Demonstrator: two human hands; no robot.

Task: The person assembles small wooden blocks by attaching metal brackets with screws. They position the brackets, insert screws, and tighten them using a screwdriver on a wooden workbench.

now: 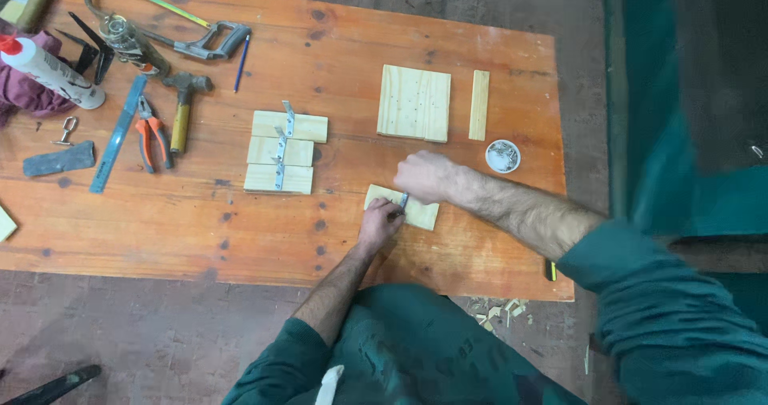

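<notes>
A small pale wood block (422, 213) lies near the front of the orange wooden table (336, 237). My left hand (381, 221) presses on its left end, fingers closed over the wood. My right hand (422, 176) hovers over the block's top edge and pinches a small grey metal piece (403, 201) against it. Whether that piece is a bracket or a tool tip I cannot tell.
Three wood strips joined by metal brackets (282, 151) lie at the centre. A square board (414, 103), a thin slat (478, 105) and a white dish of screws (502, 156) sit at the right. Hammer (182, 105), pliers (150, 139), ruler (118, 133), hacksaw (172, 29) and glue tube (50, 71) are at the left.
</notes>
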